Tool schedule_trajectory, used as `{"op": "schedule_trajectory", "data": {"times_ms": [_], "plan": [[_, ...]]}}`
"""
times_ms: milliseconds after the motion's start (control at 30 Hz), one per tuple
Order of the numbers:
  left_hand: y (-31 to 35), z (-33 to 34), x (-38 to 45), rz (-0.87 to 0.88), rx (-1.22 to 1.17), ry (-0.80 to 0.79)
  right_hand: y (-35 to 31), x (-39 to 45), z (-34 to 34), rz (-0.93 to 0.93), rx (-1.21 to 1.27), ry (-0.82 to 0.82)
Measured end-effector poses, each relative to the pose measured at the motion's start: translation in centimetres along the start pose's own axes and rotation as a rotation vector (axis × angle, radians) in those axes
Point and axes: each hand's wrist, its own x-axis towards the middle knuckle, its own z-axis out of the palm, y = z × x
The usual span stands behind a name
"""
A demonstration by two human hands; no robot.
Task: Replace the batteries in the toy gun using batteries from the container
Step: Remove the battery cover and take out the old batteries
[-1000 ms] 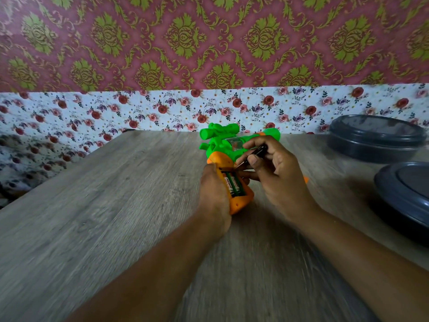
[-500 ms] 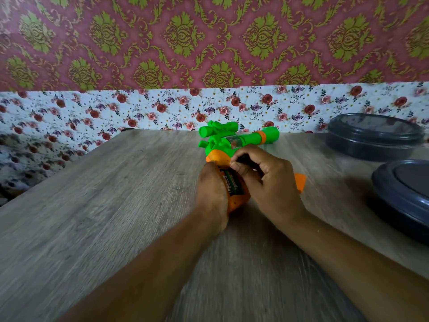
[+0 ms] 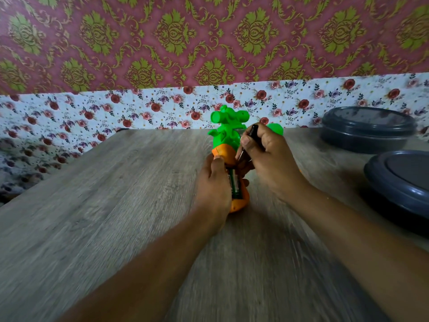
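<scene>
No brand name or lettering can be made out anywhere; the green label on the batteries (image 3: 235, 183) in the toy is too blurred to read.

The green and orange plastic toy gun (image 3: 226, 138) lies on the grey wood-grain table (image 3: 104, 205), around the middle and slightly toward the far edge. Its bright green upper body with a tube-shaped scope points away toward the wall, and its orange grip points toward the near side. The grip's battery compartment is open, and dark batteries with green wrapping sit inside it, lengthwise along the grip.

The left hand (image 3: 213, 187) grips the orange grip from its left side, fingers curled round it and the thumb lying along the top near the compartment's far end. The right hand (image 3: 267, 156) is curled round a slim black-handled screwdriver (image 3: 251, 133), pinching it upright, with its thin metal shaft angled down to the far end of the open compartment.

At the right, two dark grey round plastic containers stand apart from the toy: the far container (image 3: 366, 129), with its lid on, near the wall, and the near container (image 3: 404, 180), cut off by the right edge. Behind the table, floral paper runs below maroon and gold patterned wallpaper.
</scene>
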Motion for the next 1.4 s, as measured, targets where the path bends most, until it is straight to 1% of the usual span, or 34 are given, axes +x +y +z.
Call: {"op": "schedule_trajectory", "data": {"times_ms": [367,467,600,767,900,1000,1067,1100,1167,1233,1300,1367,1400], "plan": [[0.2,0.3,-0.4,0.091,0.092,-0.054,-0.6,-0.1,-0.4,0.120,0.172,0.002],[0.2,0.1,-0.4,0.078,0.126,-0.052,-0.5,0.0,-0.4,0.136,0.174,0.008],[0.1,0.0,-0.4,0.048,0.098,-0.071,-0.4,-0.1,-0.5,0.150,0.196,0.010],[0.0,-0.2,0.0,0.017,0.074,-0.046,-0.4,-0.2,-0.5,0.165,0.247,0.021],[0.0,-0.2,0.0,-0.012,0.054,-0.032,-0.4,-0.2,-0.4,0.180,0.240,0.098],[0.1,-0.3,0.0,0.003,0.059,-0.044,-1.1,0.2,-1.4,0.186,0.337,0.179],[0.0,-0.3,0.0,0.023,0.057,-0.059,-1.4,0.2,-2.5,0.181,0.400,0.206],[0.0,-0.3,0.0,0.030,0.058,-0.067,-1.5,0.0,-3.0,0.185,0.387,0.198],[0.0,-0.2,-0.1,0.035,0.061,-0.067,-1.5,-0.9,-3.9,0.213,0.228,0.123],[-0.2,-0.2,0.0,0.035,0.062,-0.055,-1.6,-2.0,-4.0,0.242,0.054,-0.025],[-0.3,-0.2,0.1,0.047,0.077,-0.046,-1.6,-2.7,-3.7,0.268,-0.022,-0.150],[-0.2,-0.2,-0.1,0.063,0.107,-0.049,-1.3,-2.9,-3.1,0.257,-0.078,-0.205],[-0.2,-0.2,-0.2,0.063,0.114,-0.056,-1.0,-3.0,-2.8,0.237,-0.114,-0.206]]}}
